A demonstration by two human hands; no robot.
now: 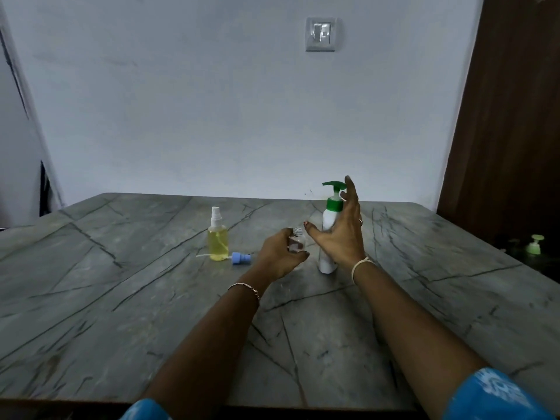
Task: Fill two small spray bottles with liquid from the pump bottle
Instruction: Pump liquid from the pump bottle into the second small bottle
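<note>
Grey veined table (121,298) against a pale wall (181,116); near its far edge, the left hand (280,256) grips a small bottle (296,242), and the right hand (341,234) is open beside the pump bottle (328,219).

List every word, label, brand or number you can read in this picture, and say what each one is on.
None can be read.
White pump bottle: no print shows; the right hand covers part of it.
Yellow-filled spray bottle: no label.
Clear bottle in the left hand: no label visible.
Wall switch: no marking legible.
</note>
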